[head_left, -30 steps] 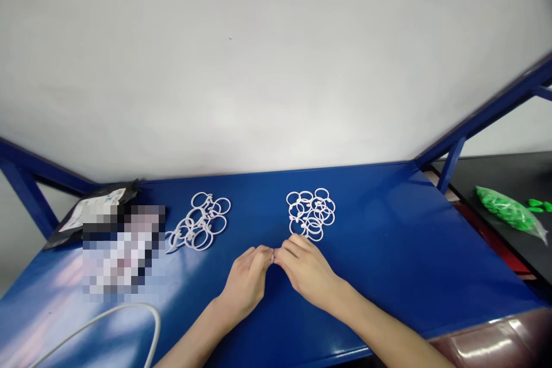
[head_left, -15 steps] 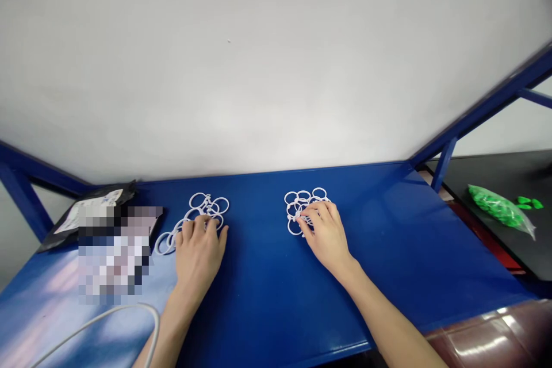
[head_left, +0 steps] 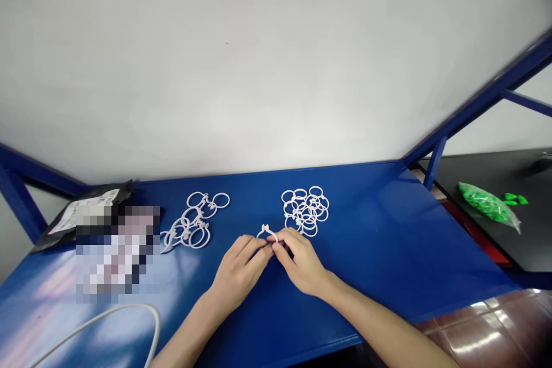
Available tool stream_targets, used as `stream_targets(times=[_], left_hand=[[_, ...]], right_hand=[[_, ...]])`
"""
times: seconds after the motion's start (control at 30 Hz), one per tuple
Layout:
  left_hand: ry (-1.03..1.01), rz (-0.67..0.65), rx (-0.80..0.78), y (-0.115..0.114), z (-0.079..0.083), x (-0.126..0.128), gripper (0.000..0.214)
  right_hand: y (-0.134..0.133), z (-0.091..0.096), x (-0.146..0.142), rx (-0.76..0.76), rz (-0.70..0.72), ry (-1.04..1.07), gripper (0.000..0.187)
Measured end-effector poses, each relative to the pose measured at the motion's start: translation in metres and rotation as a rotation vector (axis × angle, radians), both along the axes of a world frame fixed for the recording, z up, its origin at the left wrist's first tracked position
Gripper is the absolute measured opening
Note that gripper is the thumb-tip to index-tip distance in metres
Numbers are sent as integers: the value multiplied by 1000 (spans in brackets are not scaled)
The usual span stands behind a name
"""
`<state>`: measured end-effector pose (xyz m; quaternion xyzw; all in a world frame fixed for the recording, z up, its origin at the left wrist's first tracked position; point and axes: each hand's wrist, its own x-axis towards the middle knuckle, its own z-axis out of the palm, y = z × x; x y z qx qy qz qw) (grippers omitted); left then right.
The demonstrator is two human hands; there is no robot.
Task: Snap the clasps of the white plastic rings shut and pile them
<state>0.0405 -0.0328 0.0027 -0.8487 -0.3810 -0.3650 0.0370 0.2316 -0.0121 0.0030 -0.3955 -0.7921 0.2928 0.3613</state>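
In the head view, a white ring [head_left: 265, 228] with a small bow-like knob on top is held between both my hands, over the near middle of the blue table. My left hand [head_left: 240, 269] pinches its left side, and my right hand [head_left: 302, 260] pinches its right side, fingertips almost meeting. The ring's lower part is hidden behind the fingers. Beyond my right hand lies a pile of overlapping white rings [head_left: 311, 211]. A second, looser group of the same rings [head_left: 199, 236] lies to the far left of my left hand.
At the left are a black plastic parcel [head_left: 81, 215] and a blurred-out packet [head_left: 129, 253]. A white cable [head_left: 116, 309] curves across the near left. Off to the right, a clear bag of green pieces [head_left: 489, 207] rests on a black table [head_left: 451, 175]. Blue frame bars [head_left: 435, 161] rise at both sides.
Both hands have left the two ring groups and come together nearer me at the middle. They now hold one white ring between them. The two groups are uncovered.
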Motion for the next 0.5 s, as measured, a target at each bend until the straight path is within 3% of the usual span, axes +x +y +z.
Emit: stream_targets(times=[0.13,0.23,0.37,0.5], left_hand=[[2,-24,-2,0,2,0,11],[-18,-10,33,-1,2,0,10],[-167,93,56,-3,-1,0,16],[-267,137,-130,-2,-4,-2,13]], right_hand=[[0,1,-2,-199,-46,166,14],[5,1,-1,-260,-86,223,14],[7,0,1,-238,-100,225,12],[5,-4,0,-123,-68,194,11]])
